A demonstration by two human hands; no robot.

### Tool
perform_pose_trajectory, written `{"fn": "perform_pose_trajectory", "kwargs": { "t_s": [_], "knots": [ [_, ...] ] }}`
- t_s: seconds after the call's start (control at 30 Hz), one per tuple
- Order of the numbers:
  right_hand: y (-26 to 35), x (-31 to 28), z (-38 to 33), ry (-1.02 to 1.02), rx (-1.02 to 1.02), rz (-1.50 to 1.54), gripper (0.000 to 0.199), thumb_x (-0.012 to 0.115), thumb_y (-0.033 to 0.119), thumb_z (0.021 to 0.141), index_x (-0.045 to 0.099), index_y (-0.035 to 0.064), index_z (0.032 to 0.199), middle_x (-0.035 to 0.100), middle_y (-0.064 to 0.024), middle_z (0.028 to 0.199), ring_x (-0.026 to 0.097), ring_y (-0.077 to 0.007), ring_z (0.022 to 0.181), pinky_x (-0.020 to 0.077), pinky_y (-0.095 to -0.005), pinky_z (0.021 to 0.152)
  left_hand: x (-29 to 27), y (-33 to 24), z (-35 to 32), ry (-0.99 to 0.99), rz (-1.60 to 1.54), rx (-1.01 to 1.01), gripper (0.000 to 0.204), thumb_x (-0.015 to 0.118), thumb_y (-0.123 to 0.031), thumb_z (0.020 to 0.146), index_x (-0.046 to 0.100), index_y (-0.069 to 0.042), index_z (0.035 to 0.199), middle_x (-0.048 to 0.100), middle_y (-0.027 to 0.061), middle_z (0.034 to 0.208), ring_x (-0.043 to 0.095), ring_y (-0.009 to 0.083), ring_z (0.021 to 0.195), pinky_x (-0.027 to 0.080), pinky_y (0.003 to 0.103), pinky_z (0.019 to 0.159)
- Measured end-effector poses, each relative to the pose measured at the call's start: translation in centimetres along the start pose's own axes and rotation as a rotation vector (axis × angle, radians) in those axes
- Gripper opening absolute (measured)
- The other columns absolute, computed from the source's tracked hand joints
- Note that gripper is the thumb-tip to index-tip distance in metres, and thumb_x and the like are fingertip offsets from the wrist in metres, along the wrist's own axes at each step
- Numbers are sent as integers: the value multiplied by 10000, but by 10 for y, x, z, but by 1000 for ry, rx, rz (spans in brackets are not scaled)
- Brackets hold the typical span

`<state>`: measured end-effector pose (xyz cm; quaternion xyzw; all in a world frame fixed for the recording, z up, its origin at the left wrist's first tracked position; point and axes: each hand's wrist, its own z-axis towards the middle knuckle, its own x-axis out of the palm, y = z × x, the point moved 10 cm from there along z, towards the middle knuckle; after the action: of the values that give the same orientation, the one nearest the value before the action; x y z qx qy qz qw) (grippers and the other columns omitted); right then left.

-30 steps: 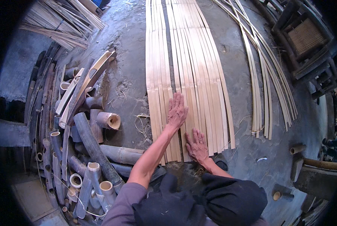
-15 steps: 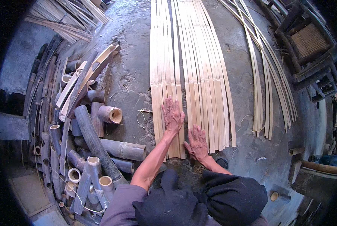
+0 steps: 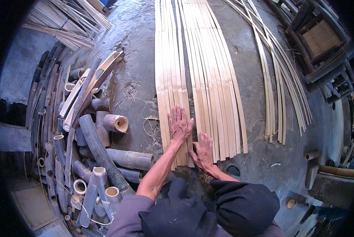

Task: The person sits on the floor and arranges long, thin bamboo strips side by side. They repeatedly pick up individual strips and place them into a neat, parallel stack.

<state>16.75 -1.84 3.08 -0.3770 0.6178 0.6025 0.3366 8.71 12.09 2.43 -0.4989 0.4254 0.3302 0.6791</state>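
Long pale bamboo strips lie side by side on the floor, running away from me, with a narrow gap splitting them into a left and a right group. My left hand lies flat on the left group, fingers extended and slightly apart. Close beside it, nearer to me, my right hand rests with fingers stretched out at the near end of the strips. Its thumb reaches across the gap to the edge of the left group. Neither hand is wrapped around anything.
Cut bamboo tubes are heaped on the left, with split bamboo pieces on top. A bundle of thin strips lies at the far left. More loose strips cross on the right, near dark wooden furniture.
My right hand has shifted slightly left, toward the gap and my left hand. The left hand stays on the left strips, and the view has moved a little.
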Motion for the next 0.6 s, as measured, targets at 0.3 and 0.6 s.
{"fn": "perform_pose_trajectory", "kwargs": {
  "t_s": [0.3, 0.6],
  "knots": [
    [-15, -27, -8, 68, 260, 180, 350, 540, 214, 938, 503, 47, 1243, 593, -186, 862, 595, -324, 806, 449, -457, 709, 2, 11, -6, -8, -8, -17, 576, 423, -357, 982, 370, -26, 1451, 247, 161, 1560, 173, 301, 1464, 84, 495, 1184],
    [-19, -5, -3, 6, 19, 308, 601, 486, 229, 1003, 202, 64, 1507, 424, -251, 568, 510, -388, 477, 388, -464, 485, 5, 8, -6, -21, 68, -1, 539, 411, -266, 983, 344, -45, 1470, 256, 129, 1562, 190, 268, 1464, 81, 482, 1190]
  ]
}}
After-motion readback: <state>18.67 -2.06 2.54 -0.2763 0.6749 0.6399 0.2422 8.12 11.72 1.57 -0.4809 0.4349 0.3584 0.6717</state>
